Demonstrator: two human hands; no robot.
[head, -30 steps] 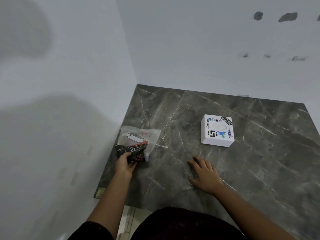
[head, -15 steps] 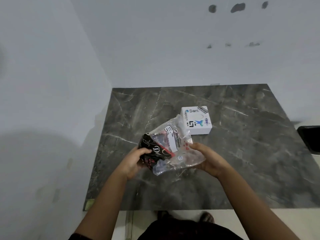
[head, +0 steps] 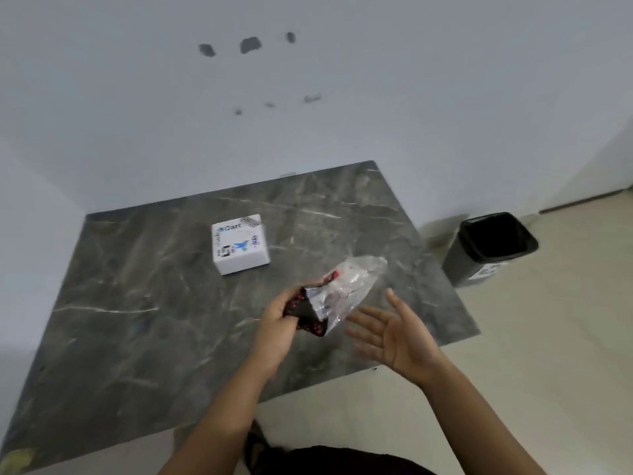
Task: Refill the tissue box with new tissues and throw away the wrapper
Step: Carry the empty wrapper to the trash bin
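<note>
My left hand (head: pixel 279 325) grips the dark, red-patterned end of a crumpled plastic wrapper (head: pixel 339 296), whose clear end sticks up and to the right above the table. My right hand (head: pixel 394 332) is open, palm up, just right of the wrapper and apart from it. The white tissue box (head: pixel 240 243), covered with stickers, rests on the dark marble table (head: pixel 144 303) behind and left of my hands.
A black bin (head: pixel 491 248) with a dark liner stands on the pale floor off the table's right edge. White walls close in the table at the back and left.
The wrapper was lifted off the table's left side, held in both hands, then my right hand let go and opened. The view swung right, and the bin came into sight.
</note>
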